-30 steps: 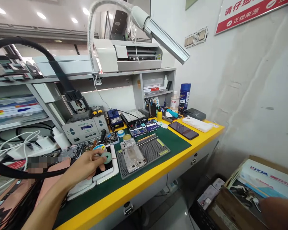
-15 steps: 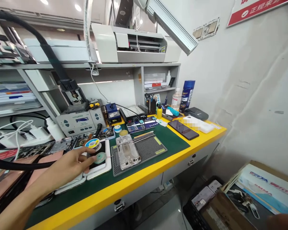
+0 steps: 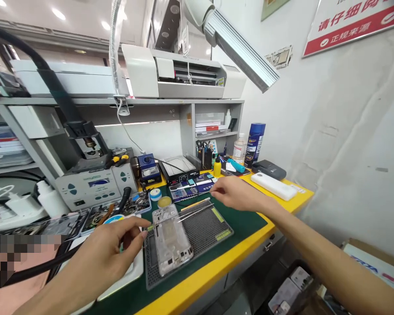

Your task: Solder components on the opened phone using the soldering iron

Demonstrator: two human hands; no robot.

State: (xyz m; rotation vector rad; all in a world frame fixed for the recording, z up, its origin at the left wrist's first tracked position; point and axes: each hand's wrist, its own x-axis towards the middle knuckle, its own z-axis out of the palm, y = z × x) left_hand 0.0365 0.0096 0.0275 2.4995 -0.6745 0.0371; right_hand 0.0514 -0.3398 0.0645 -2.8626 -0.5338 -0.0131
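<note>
My left hand is over a white tablet, thumb and index fingertips close together beside a stripped phone frame. A bit of green shows between its curled fingers; what they grip is hidden. My right hand hovers at the far right corner of a grey perforated mat, fingertips pinched; anything in them is too small to make out. Tweezers lie across the mat, points over the phone frame. Partly behind my left hand sits a spool with a blue-and-yellow label.
Behind the mat stand a hot-air station, a soldering station and a heating plate. A yellow bottle, a blue spray can and a white slab-shaped device are at the right. A lamp hangs overhead.
My right hand has come in from the lower right to above the mat, its arm now covering the black phone. My left fingers have drawn together, hiding the green reel. The view has moved closer.
</note>
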